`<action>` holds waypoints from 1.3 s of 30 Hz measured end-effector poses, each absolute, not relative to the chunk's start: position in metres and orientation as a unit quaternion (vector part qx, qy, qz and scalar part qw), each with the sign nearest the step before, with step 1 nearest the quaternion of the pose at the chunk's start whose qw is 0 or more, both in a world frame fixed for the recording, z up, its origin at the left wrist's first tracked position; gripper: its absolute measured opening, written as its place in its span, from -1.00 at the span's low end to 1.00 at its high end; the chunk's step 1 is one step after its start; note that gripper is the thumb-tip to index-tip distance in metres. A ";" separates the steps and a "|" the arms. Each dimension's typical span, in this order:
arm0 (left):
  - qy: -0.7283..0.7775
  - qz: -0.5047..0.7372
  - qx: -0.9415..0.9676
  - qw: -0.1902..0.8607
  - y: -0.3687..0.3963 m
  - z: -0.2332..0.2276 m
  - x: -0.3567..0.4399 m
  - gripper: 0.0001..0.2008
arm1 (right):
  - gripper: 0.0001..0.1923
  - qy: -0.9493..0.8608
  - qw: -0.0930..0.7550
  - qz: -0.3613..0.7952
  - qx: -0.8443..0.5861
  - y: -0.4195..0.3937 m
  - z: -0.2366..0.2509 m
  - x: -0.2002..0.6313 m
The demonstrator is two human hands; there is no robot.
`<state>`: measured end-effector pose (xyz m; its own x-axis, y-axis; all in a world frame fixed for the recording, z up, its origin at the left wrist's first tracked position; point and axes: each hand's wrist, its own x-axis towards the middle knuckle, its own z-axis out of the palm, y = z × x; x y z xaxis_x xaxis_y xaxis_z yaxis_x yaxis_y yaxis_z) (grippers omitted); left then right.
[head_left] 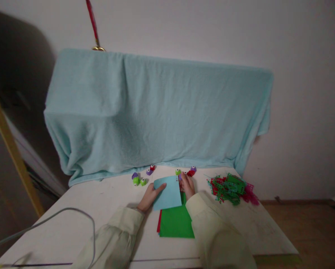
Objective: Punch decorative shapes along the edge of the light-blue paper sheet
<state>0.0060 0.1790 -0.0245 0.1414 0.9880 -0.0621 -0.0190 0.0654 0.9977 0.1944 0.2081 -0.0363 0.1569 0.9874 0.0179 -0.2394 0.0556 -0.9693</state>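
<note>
My left hand [150,195] grips the left side of a light blue sheet of paper [169,196], thumb on top and fingers underneath. At the sheet's upper right corner, where small dark spots show, my right hand [187,185] has its fingers closed. What those fingers pinch is too small and blurred to make out. Beneath the blue sheet lies a stack of coloured paper with a green sheet [175,223] on top and a red edge [159,221] at the left. Just past my right hand are small coloured pieces with eye-like white spots, among them a red piece [191,173] and a green piece [178,172].
More such pieces, including a green one [136,181] and a purple one [148,172], lie left of the sheet. On the right is a tangled pile of perforated strips [230,188]. A light blue cloth [167,116] drapes behind the white table [111,220]; a grey cable [69,209] crosses its left side.
</note>
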 end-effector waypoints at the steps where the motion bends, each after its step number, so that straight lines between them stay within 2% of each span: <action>1: 0.474 0.454 0.512 0.554 0.179 -0.026 0.006 -0.58 | -0.53 -0.403 0.600 0.513 -0.464 0.208 -0.036 0.194; 5: 0.470 0.454 0.515 0.554 0.179 -0.027 0.007 -0.56 | -0.55 -0.414 0.605 0.514 -0.446 0.208 -0.034 0.195; 11: 0.479 0.468 0.501 0.548 0.179 -0.023 0.004 -0.50 | -0.57 -0.414 0.649 0.428 -0.473 0.209 -0.029 0.199; 19: 0.470 0.488 0.495 0.544 0.177 -0.021 0.005 -0.57 | -0.51 -0.316 0.639 0.540 -0.447 0.222 -0.039 0.207; 28: 0.481 0.498 0.476 0.543 0.177 -0.017 0.005 -0.59 | -0.49 -0.366 0.640 0.505 -0.448 0.219 -0.033 0.210; 33: 0.484 0.508 0.472 0.534 0.179 -0.021 0.006 -0.56 | -0.36 -0.398 0.615 0.493 -0.469 0.215 -0.024 0.209; 36: 0.494 0.514 0.468 0.522 0.181 -0.024 0.004 -0.55 | -0.31 -0.392 0.632 0.470 -0.476 0.212 -0.020 0.209; 39: 0.501 0.525 0.453 0.518 0.184 -0.025 0.002 -0.53 | -0.37 -0.363 0.660 0.439 -0.489 0.210 -0.018 0.210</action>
